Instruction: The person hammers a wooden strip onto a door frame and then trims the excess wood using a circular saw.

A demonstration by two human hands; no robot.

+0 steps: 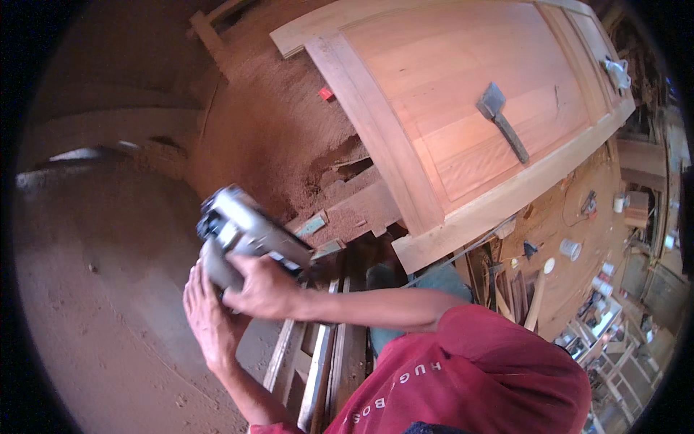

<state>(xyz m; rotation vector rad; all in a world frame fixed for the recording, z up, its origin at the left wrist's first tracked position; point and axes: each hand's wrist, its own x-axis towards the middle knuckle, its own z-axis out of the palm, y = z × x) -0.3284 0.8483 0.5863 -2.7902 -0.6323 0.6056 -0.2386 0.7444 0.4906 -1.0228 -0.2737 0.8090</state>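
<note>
My right hand is wrapped round the grip of a silver and black hand-held power tool, boxy like a sander or planer. Its working face cannot be made out. Against the near left side of the tool's grip lies my left hand, with its fingers stretched out. The tool is off the wooden panel, held over the dusty ground to its left. On the large framed wooden panel, a wide flat brush with a dark handle lies to the right of my hands.
Reddish sawdust covers the ground beyond my hands. A small red piece is beside the panel's left edge. Long wooden strips lie near my body. A white crumpled bundle rests at the panel's far right; tubs stand on the right.
</note>
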